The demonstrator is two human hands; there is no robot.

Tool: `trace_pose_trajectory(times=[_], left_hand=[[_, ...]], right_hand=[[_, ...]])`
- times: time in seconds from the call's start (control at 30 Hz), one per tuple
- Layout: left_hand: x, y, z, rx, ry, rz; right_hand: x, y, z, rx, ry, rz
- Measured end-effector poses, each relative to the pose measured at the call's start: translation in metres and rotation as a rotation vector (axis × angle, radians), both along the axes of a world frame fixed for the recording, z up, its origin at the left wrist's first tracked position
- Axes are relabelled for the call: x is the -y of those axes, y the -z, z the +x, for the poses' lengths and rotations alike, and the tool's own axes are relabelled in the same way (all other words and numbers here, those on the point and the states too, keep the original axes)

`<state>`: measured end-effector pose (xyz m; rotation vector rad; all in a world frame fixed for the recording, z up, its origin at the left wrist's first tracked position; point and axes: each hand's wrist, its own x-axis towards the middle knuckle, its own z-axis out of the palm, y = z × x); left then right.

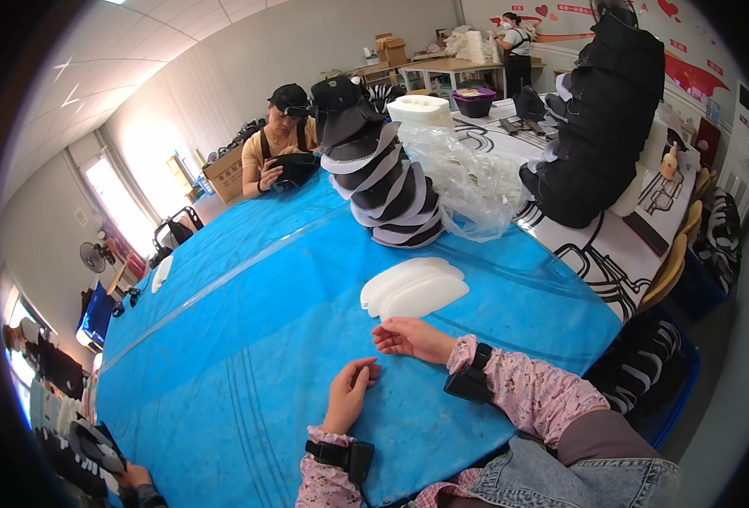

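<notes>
My left hand [352, 394] rests near the front of the blue-covered table [247, 372], fingers loosely bent, with nothing seen in it. Just to its right and a little farther off, my right hand [414, 339] is open and empty, its fingers slightly curled. Beyond the right hand's fingertips lies a small fanned pile of white, curved cap-brim inserts [417, 288]. Farther back stands a tall, leaning stack of black caps with grey brims [387, 190]. Both of my wrists wear black strapped devices.
A clear plastic bag [468, 182] and a white stack of brim pieces [421, 110] sit beside the caps. Black caps form a tall pile [599, 118] at right. A co-worker [281, 144] handles a black cap across the table; another person's hand [135, 476] shows at lower left.
</notes>
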<state>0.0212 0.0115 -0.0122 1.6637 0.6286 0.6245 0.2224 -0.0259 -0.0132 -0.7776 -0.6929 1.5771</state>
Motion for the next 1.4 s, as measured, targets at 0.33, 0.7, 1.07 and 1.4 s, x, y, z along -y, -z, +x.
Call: trace_pose_trajectory(times=[0.33,0.7,1.07,1.4], left_hand=[[0.0,0.0,0.0,-0.01,0.004,0.01],[-0.005,0.001,-0.013,0.037,0.012,0.062],[-0.001,-0.001,0.002,0.024,0.047,-0.006],[-0.005,0.01,0.001,0.015,0.035,-0.036]], right_hand=[[0.003,-0.004,-0.003,0.042,0.005,0.008],[0.158,-0.209,-0.04,0.811,0.387,1.353],[0.187,-0.237,-0.061,0.856,0.709,1.815],[0.153,-0.232,-0.04,0.306,0.135,1.403]])
